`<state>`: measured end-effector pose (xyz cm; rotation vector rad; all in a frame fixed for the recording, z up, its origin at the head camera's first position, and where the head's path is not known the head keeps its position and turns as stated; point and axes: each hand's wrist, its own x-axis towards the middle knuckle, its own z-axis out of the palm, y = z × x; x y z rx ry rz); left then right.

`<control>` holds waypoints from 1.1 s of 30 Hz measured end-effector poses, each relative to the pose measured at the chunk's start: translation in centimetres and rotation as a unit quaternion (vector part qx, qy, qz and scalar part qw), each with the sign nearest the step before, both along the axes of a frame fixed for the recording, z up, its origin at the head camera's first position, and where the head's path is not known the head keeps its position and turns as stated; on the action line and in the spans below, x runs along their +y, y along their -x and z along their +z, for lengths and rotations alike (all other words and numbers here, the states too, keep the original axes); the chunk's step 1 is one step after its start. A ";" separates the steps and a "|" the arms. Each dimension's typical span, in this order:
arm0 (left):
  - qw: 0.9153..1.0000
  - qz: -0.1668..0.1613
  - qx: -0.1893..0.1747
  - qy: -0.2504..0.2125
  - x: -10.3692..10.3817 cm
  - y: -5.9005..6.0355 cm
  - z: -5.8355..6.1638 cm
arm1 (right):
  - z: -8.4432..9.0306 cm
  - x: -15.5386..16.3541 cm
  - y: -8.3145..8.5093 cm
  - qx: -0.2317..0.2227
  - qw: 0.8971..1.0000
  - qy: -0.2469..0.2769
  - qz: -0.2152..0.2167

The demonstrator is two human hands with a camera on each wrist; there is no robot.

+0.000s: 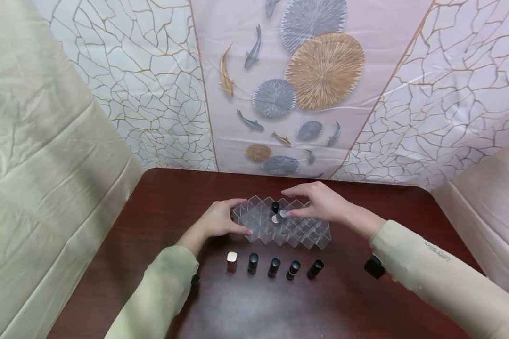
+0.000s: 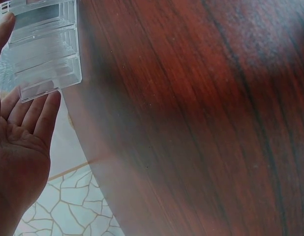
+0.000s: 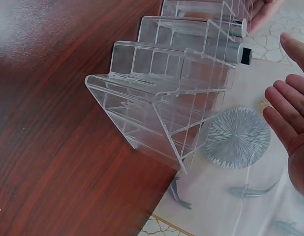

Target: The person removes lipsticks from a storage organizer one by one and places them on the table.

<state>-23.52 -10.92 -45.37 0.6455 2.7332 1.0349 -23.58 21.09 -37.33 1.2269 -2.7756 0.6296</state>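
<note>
A clear acrylic tiered organizer (image 1: 294,233) stands mid-table. My left hand (image 1: 225,219) rests against its left end, fingers straight along the corner, as the left wrist view shows of the hand (image 2: 25,129) and organizer (image 2: 44,49). My right hand (image 1: 316,201) hovers over the back tiers, palm open and holding nothing, fingertips near two silver-topped tubes (image 1: 279,216) and a black tube (image 1: 275,206) standing in the cells. The right wrist view shows the right hand (image 3: 289,118) apart from the organizer (image 3: 162,98), where a silver tube (image 3: 230,51) lies slotted in.
Five lipstick tubes stand in a row in front of the organizer: a pale-capped one (image 1: 232,262) at the left, then black ones (image 1: 253,262), (image 1: 274,267), (image 1: 293,270), (image 1: 315,268). The dark wooden table (image 1: 280,306) is enclosed by draped sheets.
</note>
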 end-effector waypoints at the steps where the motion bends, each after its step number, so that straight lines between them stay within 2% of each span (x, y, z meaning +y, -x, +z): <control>1: 1.000 0.000 0.000 0.000 0.0 0.0 0.0 | -0.1 -0.1 0.2 -0.002 1.000 -0.002 -0.003; 7: 1.000 0.001 -0.001 0.000 0.0 0.1 -0.1 | -0.7 -0.9 1.0 -0.002 1.000 -0.023 -0.004; 17: 1.000 0.005 -0.001 0.005 0.1 0.0 0.2 | -1.8 -1.8 2.0 -0.008 1.000 -0.024 -0.014; 33: 1.000 0.004 -0.007 -0.012 0.1 -0.3 0.3 | -3.1 -2.5 2.2 -0.003 1.000 -0.027 -0.014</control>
